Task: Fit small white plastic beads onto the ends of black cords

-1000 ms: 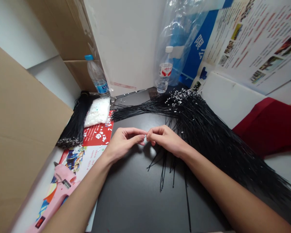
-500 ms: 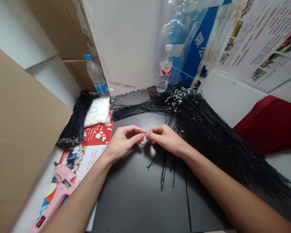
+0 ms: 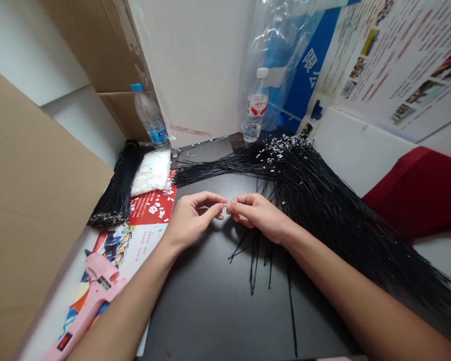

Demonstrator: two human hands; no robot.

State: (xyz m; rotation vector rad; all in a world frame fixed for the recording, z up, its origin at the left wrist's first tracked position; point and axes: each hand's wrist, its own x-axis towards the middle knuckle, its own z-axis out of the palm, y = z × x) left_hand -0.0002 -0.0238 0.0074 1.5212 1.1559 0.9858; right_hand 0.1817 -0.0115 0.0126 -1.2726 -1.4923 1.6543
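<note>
white and tiny, a small blocky piece is held above the middle of the dark grey bench, well back from its near edge. the left hand and right hand both seem to pinch it, thumb against forefinger, forearms angling in from the near corners. this looks like fine two-handed fingertip fiddling; the next move probably calls for a light, steady grip.

Between the forearms the table offers open room to pass, broken by a few loose strands near the right one. The black heap bars the right side, a bundle crosses the back, and a box walls off the left.
</note>
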